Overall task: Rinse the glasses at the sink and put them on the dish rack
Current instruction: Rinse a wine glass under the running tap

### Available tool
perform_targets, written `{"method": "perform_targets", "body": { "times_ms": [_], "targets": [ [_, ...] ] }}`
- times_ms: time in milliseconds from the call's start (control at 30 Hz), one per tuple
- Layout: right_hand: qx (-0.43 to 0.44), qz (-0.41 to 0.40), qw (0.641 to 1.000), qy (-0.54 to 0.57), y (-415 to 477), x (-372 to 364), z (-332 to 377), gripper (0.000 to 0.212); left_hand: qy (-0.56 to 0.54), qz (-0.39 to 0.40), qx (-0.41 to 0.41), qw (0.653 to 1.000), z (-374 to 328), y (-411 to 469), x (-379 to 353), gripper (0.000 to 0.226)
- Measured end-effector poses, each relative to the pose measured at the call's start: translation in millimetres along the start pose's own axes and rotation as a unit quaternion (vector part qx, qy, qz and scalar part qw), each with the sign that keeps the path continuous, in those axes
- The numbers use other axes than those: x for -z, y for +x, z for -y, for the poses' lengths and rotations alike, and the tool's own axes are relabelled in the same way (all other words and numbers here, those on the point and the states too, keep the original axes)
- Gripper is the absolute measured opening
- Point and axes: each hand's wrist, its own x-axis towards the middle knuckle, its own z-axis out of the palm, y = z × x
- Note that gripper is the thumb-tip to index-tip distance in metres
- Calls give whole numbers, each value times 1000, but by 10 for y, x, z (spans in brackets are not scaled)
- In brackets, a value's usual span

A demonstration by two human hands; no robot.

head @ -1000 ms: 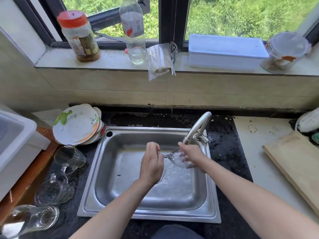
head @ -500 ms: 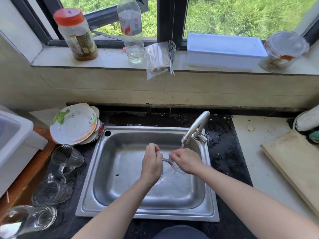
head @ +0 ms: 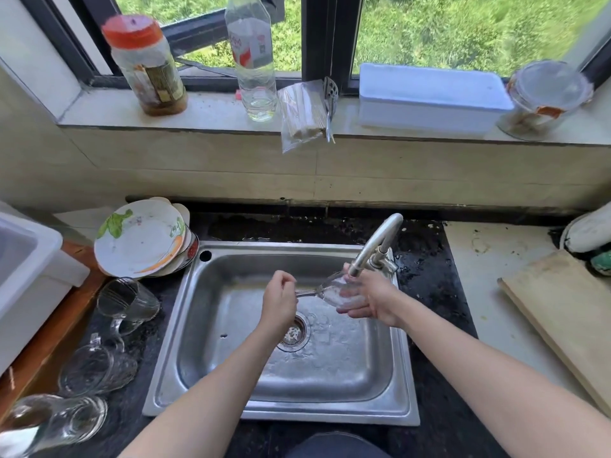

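Observation:
A clear stemmed glass [head: 334, 290] lies sideways over the steel sink [head: 231, 368], its bowl right under the faucet spout [head: 373, 246]. My left hand [head: 279, 300] pinches the stem. My right hand [head: 372, 297] cups the bowl from the right, fingers around it. Water glistens on the sink floor near the drain [head: 294, 332]. Three more glasses lie on the dark counter to the left: a tumbler [head: 127, 300], a handled mug [head: 97, 365] and a glass [head: 56, 423] at the bottom left corner.
A stack of plates [head: 142, 238] sits left of the sink beside a white bin [head: 29, 276]. A wooden cutting board [head: 562, 312] lies at the right. The windowsill holds a red-lidded jar [head: 147, 66], a water bottle [head: 253, 57], a white box [head: 429, 97] and a plastic container [head: 545, 97].
My right hand has shifted from covering the top of the bowl to cupping it from the right, and the glass rose closer to the spout. The drain shows now.

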Motion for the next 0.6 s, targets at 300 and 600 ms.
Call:
{"method": "perform_targets", "body": {
  "times_ms": [300,600],
  "targets": [
    [172,-123,970,-120,-83,154,-162,19,412,222,-174,866,-166,45,-505,18],
    [76,-213,974,-4,-50,286,-176,34,461,214,-296,809,-343,25,-627,32]
  ]
}}
